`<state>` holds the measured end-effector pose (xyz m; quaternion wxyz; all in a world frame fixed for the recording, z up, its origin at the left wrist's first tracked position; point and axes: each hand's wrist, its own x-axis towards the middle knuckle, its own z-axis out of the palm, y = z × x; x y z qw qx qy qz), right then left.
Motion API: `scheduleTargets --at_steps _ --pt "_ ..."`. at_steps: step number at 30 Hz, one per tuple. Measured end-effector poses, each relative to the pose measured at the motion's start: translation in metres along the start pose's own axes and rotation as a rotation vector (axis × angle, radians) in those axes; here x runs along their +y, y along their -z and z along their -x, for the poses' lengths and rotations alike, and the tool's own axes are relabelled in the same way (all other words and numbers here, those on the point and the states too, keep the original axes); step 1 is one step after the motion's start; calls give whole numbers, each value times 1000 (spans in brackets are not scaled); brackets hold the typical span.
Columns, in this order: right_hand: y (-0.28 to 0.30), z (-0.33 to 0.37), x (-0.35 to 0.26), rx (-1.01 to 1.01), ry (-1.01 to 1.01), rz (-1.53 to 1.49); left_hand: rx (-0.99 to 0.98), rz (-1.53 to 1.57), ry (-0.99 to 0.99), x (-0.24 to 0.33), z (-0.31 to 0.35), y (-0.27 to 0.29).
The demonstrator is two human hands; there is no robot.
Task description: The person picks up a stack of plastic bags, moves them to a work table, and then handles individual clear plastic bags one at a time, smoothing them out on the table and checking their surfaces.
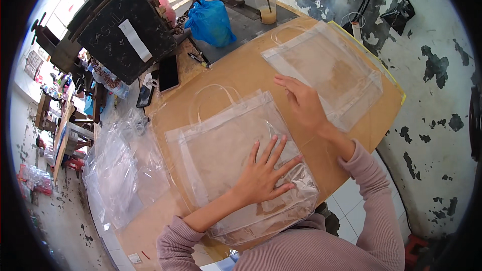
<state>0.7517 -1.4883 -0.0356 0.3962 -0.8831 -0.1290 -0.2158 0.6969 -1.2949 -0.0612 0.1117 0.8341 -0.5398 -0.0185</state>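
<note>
A clear plastic tote bag with white edging lies flat in front of me, its loop handles pointing away. My left hand rests palm down on the bag's lower right part, fingers spread. The plastic is wrinkled and shiny beside that hand. My right hand is just past the bag's right edge, fingers stretched out and side by side, holding nothing visible. It is close to a second clear tote bag, which lies flat farther right. Whether the right hand touches the table is hard to tell.
Loose clear plastic is heaped at the left. Beyond are a phone, pens, a blue plastic bag, a drink cup with a straw and a black machine. A peeling wall borders the right.
</note>
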Motion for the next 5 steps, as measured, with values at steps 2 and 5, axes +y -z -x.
scheduleTargets --at_steps 2,5 --pt "-14 8 -28 111 219 4 -21 -26 9 0 3 2" --pt "-33 23 -51 -153 517 188 -216 31 29 -2 6 -4"
